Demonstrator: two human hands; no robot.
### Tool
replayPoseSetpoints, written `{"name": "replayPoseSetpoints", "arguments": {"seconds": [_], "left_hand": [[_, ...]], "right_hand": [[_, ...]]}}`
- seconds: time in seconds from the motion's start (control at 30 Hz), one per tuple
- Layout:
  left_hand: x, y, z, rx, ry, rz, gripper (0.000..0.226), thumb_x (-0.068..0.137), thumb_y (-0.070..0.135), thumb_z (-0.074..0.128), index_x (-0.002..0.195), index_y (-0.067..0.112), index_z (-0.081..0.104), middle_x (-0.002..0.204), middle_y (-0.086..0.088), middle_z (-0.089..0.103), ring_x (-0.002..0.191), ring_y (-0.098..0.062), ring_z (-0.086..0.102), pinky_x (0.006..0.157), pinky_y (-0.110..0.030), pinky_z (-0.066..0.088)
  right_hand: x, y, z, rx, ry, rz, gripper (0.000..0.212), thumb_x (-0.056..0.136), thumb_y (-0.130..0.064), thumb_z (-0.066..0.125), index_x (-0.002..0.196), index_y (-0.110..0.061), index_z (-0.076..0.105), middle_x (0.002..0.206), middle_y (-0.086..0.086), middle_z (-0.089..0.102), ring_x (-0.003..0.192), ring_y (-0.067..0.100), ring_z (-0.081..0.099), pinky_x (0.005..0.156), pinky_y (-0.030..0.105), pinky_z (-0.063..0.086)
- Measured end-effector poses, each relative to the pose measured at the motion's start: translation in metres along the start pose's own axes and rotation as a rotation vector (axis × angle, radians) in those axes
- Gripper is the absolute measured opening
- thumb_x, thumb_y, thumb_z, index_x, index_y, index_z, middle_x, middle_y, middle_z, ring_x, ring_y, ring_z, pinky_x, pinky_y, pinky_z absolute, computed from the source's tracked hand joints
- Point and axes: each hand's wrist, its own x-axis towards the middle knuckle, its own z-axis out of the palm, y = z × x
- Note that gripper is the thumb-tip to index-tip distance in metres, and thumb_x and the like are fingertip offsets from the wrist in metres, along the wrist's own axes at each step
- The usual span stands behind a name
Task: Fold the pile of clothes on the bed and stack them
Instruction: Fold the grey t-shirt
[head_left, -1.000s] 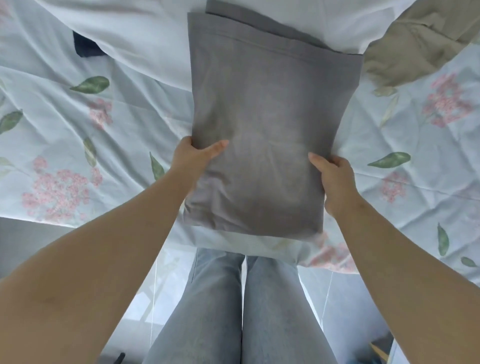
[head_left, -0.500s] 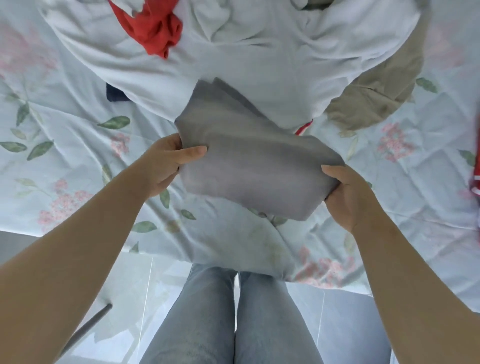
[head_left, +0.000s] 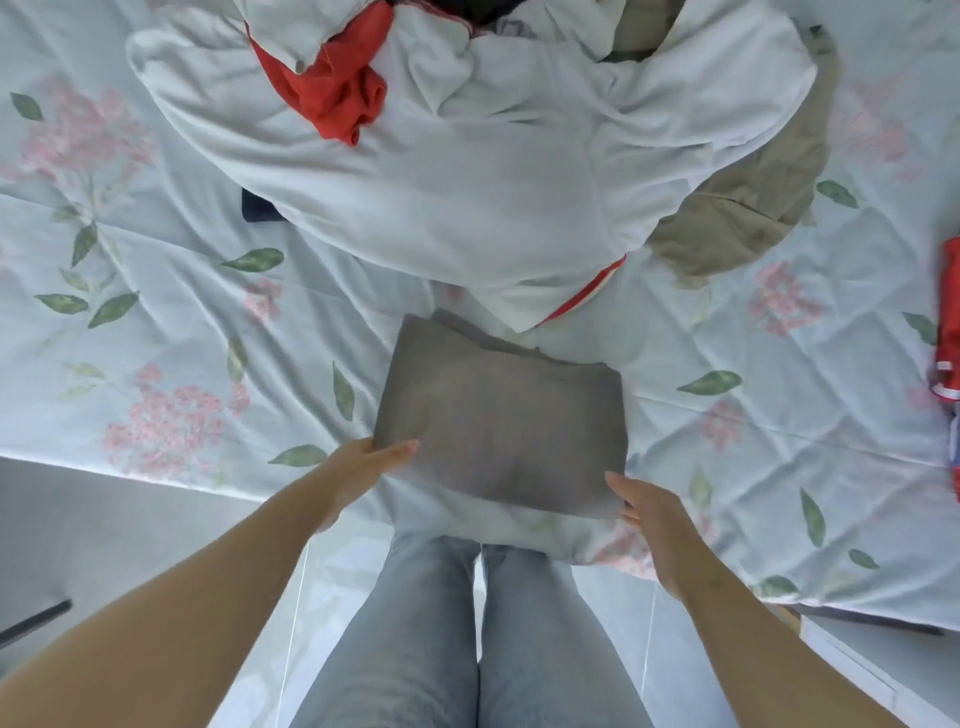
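Bed (head_left: 779, 415): pale blue sheet with a pink flower and green leaf print, creased all over. Its near edge runs across in front of me and the sheet hangs over it. Floor (head_left: 104, 530) below is pale and glossy, with a dark bar (head_left: 31, 621) lying on it at far left. My legs in grey jeans (head_left: 441, 649) stand against the bed edge.

Grey fold (head_left: 498, 431): a flat rectangle lying on the sheet near the bed edge, straight ahead of me and just short of the pile, layers showing at its far side.

Left hand (head_left: 363, 467): holds the near-left corner of the grey fold, thumb on top, fingers hidden under it. Right hand (head_left: 649, 514): released, fingers straight, at the near-right corner. Cannot tell if it touches the cloth.

Pile (head_left: 519, 130), unfolded, at mid-bed:
- big white piece (head_left: 441, 218) on top, covering most of it
- red cloth (head_left: 337, 93) bunched at upper left
- khaki cloth (head_left: 743, 208) sticking out on the right
- navy bit (head_left: 254, 205) peeking out on the left
- red-and-white trim (head_left: 587, 291) showing under the white piece's near edge

Separate red item (head_left: 950, 312) at the far right edge of view, well apart from the pile, cut off by the frame.
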Motion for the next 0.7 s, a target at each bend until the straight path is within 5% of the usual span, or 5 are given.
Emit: {"name": "replayPoseSetpoints", "arguments": {"seconds": [0.1, 0.2, 0.47, 0.6, 0.7], "left_hand": [[0.016, -0.012, 0.008, 0.032, 0.042, -0.018, 0.039, 0.086, 0.033, 0.067, 0.121, 0.022, 0.055, 0.096, 0.015, 0.064, 0.086, 0.002, 0.057, 0.068, -0.013, 0.041], [0.033, -0.001, 0.016, -0.039, 0.215, 0.067, 0.051, 0.079, 0.037, 0.073, 0.120, 0.019, 0.049, 0.105, 0.004, 0.063, 0.093, -0.014, 0.061, 0.072, -0.023, 0.046], [0.057, 0.014, 0.022, 0.107, 0.440, 0.201, 0.021, 0.082, 0.021, 0.067, 0.090, 0.020, 0.048, 0.088, 0.003, 0.056, 0.087, -0.024, 0.056, 0.067, -0.031, 0.047], [0.063, 0.007, 0.026, 0.092, 0.476, 0.072, 0.079, 0.070, 0.038, 0.079, 0.134, 0.021, 0.037, 0.131, -0.004, 0.044, 0.122, -0.028, 0.043, 0.101, -0.049, 0.040], [0.069, 0.009, 0.030, 0.010, 0.403, 0.036, 0.083, 0.062, 0.044, 0.084, 0.126, 0.020, 0.037, 0.124, -0.002, 0.052, 0.111, -0.023, 0.053, 0.094, -0.041, 0.046]], "right_hand": [[0.006, 0.016, 0.012, -0.018, -0.001, 0.104, 0.025, 0.088, -0.034, 0.061, 0.105, -0.015, 0.060, 0.114, 0.003, 0.062, 0.096, 0.019, 0.054, 0.068, 0.028, 0.038], [0.016, 0.004, 0.021, 0.044, 0.070, 0.028, 0.037, 0.087, -0.033, 0.064, 0.117, -0.014, 0.053, 0.111, 0.002, 0.063, 0.097, 0.020, 0.058, 0.067, 0.028, 0.041], [0.047, -0.030, 0.032, -0.025, 0.262, -0.179, 0.006, 0.089, -0.015, 0.060, 0.088, -0.009, 0.058, 0.082, 0.005, 0.057, 0.082, 0.024, 0.052, 0.074, 0.034, 0.042], [0.051, -0.019, 0.035, 0.118, 0.275, -0.086, 0.030, 0.087, -0.022, 0.063, 0.112, -0.013, 0.049, 0.106, 0.006, 0.057, 0.097, 0.025, 0.056, 0.087, 0.037, 0.047], [0.052, -0.020, 0.039, 0.213, 0.220, -0.077, 0.060, 0.082, -0.038, 0.069, 0.130, -0.015, 0.041, 0.118, 0.000, 0.056, 0.105, 0.019, 0.058, 0.095, 0.040, 0.048]]}}
